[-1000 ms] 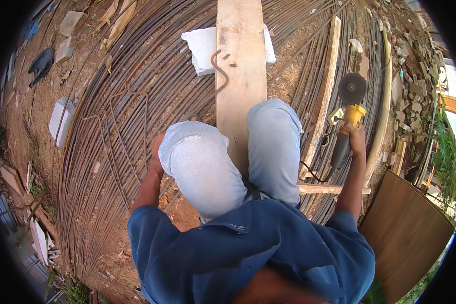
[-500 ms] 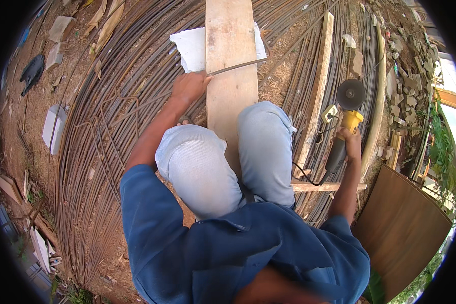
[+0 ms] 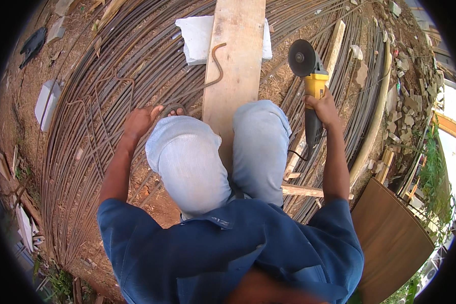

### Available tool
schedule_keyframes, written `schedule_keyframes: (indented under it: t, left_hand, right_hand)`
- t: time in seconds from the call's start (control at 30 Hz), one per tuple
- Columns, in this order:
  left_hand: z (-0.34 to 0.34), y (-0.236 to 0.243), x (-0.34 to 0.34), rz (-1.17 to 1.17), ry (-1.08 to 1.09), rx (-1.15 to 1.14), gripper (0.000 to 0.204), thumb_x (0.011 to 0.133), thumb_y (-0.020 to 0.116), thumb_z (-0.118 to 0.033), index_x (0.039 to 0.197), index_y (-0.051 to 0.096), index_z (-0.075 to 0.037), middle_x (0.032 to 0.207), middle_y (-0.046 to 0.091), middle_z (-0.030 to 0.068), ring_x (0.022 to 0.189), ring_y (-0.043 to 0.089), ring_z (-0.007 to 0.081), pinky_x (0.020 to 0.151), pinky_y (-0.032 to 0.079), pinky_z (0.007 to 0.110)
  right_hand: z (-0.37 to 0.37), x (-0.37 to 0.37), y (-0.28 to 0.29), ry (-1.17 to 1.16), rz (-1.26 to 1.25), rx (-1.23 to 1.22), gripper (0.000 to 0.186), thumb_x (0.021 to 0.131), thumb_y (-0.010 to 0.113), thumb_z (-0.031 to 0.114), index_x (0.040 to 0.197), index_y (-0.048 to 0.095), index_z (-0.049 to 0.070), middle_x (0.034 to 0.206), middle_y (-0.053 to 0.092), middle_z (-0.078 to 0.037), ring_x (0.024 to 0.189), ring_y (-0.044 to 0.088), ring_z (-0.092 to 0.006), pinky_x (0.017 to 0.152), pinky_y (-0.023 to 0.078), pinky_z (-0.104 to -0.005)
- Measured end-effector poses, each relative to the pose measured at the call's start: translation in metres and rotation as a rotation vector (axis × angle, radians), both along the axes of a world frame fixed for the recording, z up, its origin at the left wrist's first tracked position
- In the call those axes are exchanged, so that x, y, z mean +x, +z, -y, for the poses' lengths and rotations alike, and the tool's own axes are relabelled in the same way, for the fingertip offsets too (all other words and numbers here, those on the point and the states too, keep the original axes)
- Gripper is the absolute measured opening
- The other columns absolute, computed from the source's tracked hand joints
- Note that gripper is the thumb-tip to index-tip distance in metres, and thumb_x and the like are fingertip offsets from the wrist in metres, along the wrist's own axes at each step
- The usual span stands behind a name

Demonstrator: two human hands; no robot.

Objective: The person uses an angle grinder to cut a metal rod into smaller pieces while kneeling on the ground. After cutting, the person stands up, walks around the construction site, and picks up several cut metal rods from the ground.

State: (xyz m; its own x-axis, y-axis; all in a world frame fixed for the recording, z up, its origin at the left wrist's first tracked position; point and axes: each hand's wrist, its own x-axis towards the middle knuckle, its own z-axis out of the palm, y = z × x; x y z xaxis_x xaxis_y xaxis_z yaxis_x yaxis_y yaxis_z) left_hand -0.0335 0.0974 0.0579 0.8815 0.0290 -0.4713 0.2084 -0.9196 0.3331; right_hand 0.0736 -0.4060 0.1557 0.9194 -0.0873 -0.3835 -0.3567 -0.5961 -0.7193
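Observation:
My left hand [image 3: 142,121] is closed on the end of a bent rusty steel bar [image 3: 214,76], whose hooked end lies over the pale wooden plank [image 3: 236,61]. Toes [image 3: 176,111] show beside the bar, just past my left knee [image 3: 182,152]. My right hand [image 3: 320,109] grips a yellow and black angle grinder [image 3: 315,83] with a dark disc, raised right of my right knee [image 3: 258,142]. A white block [image 3: 195,38] lies under the plank.
Long rusty bars [image 3: 76,202] cover the ground, with bent bars [image 3: 88,116] at left. Timber battens [image 3: 309,190], a long pole [image 3: 377,131], broken rubble [image 3: 405,101] and a curved brown board [image 3: 395,233] lie at right. A white block [image 3: 47,104] and black plastic [image 3: 33,48] sit left.
My left hand reached onto the plank with a bar, then drew back beside my left knee, still on a bar. My right hand has raised the grinder forward and leftward.

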Motion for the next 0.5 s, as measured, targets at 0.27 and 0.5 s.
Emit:
schedule_keyframes:
  t: [0.27,0.5]
  left_hand:
    - [0.015,0.007,-0.007,-0.088,0.073,-0.065,0.059,0.095,0.042,-0.058,0.095,0.07,-0.007,0.083,0.068,0.0214,0.082,0.064,0.0409,0.073,0.05,0.049]
    - [0.01,0.003,-0.003,-0.108,0.014,-0.044,0.064,0.095,0.038,-0.061,0.088,0.071,-0.006,0.081,0.068,0.019,0.081,0.065,0.0399,0.073,0.051,0.049]
  right_hand:
    - [-0.099,0.072,-0.034,0.406,-0.085,-0.01,0.058,0.063,0.073,0.028,0.109,0.057,-0.005,0.091,0.066,-0.019,0.085,0.065,-0.0266,0.077,0.05,-0.0357]
    - [-0.13,0.093,-0.058,0.472,-0.149,-0.155,0.064,0.062,0.074,0.031,0.11,0.057,-0.008,0.095,0.066,-0.022,0.09,0.065,-0.0312,0.08,0.05,-0.0365]
